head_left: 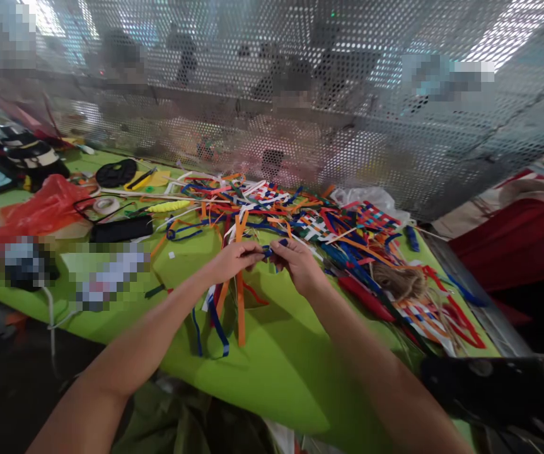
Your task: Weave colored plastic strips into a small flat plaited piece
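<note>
Above the green tabletop, my left hand point(238, 260) and my right hand point(295, 261) almost meet, each pinching a blue strip point(267, 251) stretched between them. The strip is short where it shows, and its ends are hidden in my fingers. Orange strips point(240, 302) run down past my left hand toward the table's near side. A looped blue strip point(218, 325) hangs beside them. Just beyond my hands spreads a tangled pile of coloured strips point(253, 202), with woven checkered pieces point(314, 224) among them.
A perforated metal screen point(272, 126) stands along the back. At left lie a red plastic bag point(54, 205), a tape roll point(106, 205), a yellow cutter point(140, 180) and a black case point(120, 230). Brown twine point(399, 280) rests at right, near red fabric point(517, 246).
</note>
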The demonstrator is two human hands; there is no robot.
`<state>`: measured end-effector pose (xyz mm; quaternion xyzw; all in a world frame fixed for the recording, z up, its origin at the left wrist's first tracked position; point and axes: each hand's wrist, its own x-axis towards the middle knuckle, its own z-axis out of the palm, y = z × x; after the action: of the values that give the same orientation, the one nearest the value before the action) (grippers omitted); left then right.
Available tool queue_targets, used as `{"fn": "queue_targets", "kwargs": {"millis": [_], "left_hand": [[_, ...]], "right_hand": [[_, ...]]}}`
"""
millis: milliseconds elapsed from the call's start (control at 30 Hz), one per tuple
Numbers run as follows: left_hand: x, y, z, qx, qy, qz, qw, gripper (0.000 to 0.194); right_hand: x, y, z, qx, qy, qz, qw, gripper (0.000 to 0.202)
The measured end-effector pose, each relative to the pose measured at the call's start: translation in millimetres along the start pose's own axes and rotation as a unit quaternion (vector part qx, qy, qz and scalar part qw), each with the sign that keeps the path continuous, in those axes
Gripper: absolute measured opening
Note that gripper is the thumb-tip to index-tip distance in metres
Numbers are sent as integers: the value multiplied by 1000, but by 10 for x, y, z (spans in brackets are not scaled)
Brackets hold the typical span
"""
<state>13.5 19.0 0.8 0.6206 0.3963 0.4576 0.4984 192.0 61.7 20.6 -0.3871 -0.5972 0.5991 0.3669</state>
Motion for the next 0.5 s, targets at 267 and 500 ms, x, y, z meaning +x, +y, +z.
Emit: {"fn": "queue_targets", "kwargs": {"millis": [267,500], "left_hand": [[-11,-2,34,-118,28,-97,988,47],[-15,-9,0,-185,20,-114,976,37]], "right_hand": [[-60,-125,-104,-300,19,-282,911,17],[-86,-163,-144,-460,5,-351,816,19]]}}
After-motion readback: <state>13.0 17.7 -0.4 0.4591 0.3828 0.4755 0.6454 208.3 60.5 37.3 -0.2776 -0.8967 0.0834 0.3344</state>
